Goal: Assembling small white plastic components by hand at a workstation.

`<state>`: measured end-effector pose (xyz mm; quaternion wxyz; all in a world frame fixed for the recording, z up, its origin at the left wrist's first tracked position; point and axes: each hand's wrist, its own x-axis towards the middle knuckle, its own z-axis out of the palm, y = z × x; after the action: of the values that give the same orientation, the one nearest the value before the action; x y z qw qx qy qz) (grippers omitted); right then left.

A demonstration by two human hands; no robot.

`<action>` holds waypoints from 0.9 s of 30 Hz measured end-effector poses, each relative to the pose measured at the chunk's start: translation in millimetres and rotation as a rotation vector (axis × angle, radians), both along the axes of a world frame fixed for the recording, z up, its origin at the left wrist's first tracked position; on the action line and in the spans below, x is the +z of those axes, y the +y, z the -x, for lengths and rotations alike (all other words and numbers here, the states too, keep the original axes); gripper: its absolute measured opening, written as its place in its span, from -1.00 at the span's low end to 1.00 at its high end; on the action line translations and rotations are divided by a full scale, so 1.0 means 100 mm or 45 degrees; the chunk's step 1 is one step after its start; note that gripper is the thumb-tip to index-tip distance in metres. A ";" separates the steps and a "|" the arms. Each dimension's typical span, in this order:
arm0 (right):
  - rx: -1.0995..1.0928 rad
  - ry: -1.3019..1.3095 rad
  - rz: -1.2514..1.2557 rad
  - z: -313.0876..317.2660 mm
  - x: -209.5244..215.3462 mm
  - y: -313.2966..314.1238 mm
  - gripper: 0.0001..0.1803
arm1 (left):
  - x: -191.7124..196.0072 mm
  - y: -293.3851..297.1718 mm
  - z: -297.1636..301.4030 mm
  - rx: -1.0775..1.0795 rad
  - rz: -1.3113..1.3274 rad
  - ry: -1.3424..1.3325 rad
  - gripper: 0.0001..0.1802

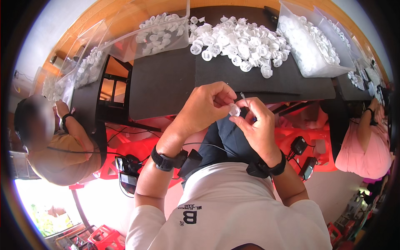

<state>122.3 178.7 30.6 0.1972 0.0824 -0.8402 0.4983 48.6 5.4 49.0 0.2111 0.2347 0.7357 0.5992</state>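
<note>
A small round white plastic part (234, 110) sits between my two hands, above my lap. My left hand (206, 104) pinches it from one side, thumb and forefinger closed. My right hand (260, 125) is closed round a thin grey pen-like tool (243, 96) that sticks up past its fingers; its thumb comes up to the white part. What sort of tool it is cannot be made out. Beyond my hands, a large pile of similar white parts (239, 41) lies on the dark table (162, 83).
Clear plastic bins of white parts flank the pile: one bin (125, 52) on the left, another (312, 68) on the right. A person in a tan top (66, 158) works at the far left, a person in pink (362, 146) at the far right. Black cables (85, 151) run past my arms.
</note>
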 end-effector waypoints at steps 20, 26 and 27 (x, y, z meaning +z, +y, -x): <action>-0.044 0.039 0.192 0.01 -0.25 -0.08 -0.59 | -0.39 0.08 -0.21 0.120 -0.606 -0.588 -0.69; -0.048 0.088 0.109 -0.03 -0.22 -0.08 -0.60 | -0.37 0.06 -0.25 0.107 -0.646 -0.633 -0.67; -0.050 0.087 0.101 -0.03 -0.22 -0.08 -0.60 | -0.36 0.06 -0.25 0.099 -0.645 -0.635 -0.67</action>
<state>125.3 170.4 8.7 0.2387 0.0749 -0.8141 0.5240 73.6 11.3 13.0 0.2964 0.0979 0.4980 0.8090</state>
